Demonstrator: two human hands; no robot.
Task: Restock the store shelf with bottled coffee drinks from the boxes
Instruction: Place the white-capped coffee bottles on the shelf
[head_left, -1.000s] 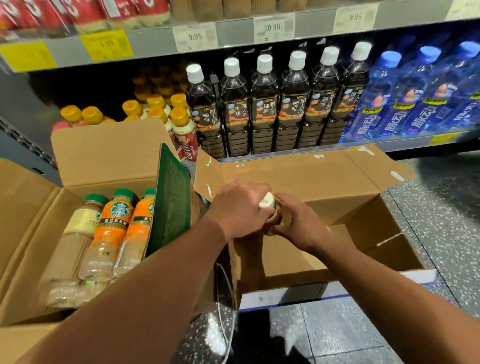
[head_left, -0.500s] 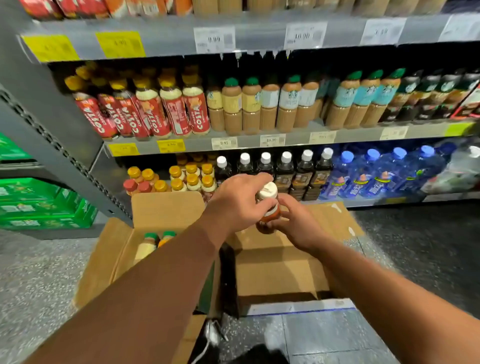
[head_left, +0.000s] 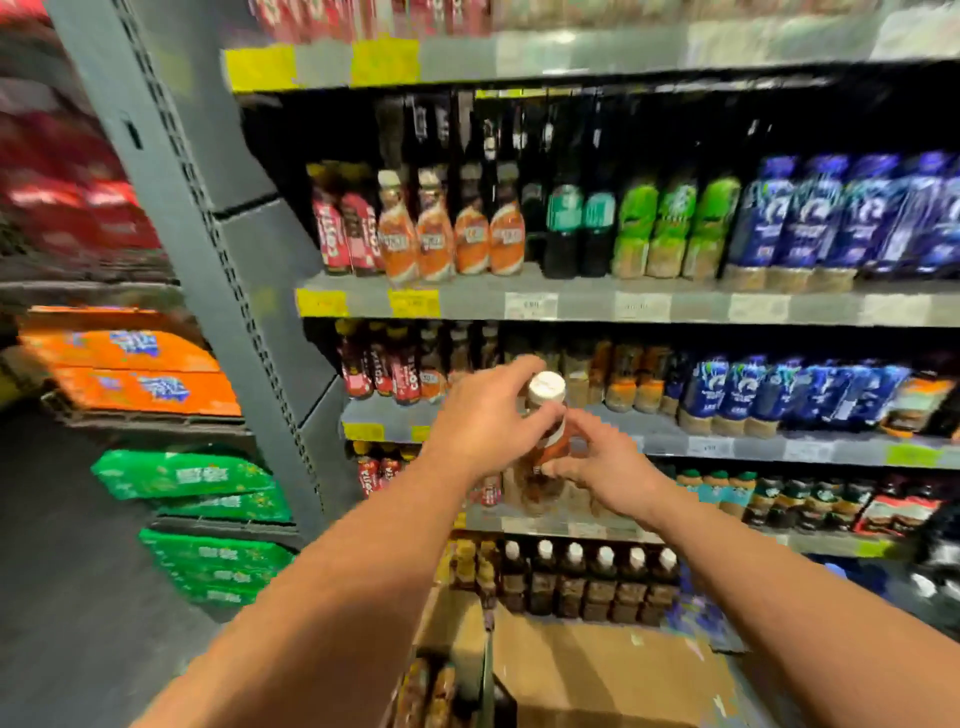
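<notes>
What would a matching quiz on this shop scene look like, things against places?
Things:
1 white-capped bottle
2 green cases
3 cardboard box
4 blue bottles

Places:
A right part of the shelves
B held between left hand and right hand
C lowest in view, bottom centre
D stacked at far left

Pairs: 1-B, 2-D, 3-C, 4-A.

L grip (head_left: 485, 418), R grip (head_left: 610, 465) bare; forearms (head_left: 363, 571) bare, unsleeved.

Heavy motion blur everywhere, worst far left; print unreadable. Wide-angle bending at edges. Overhead glare on top shelf (head_left: 566, 49) lip, dark recesses beneath.
</notes>
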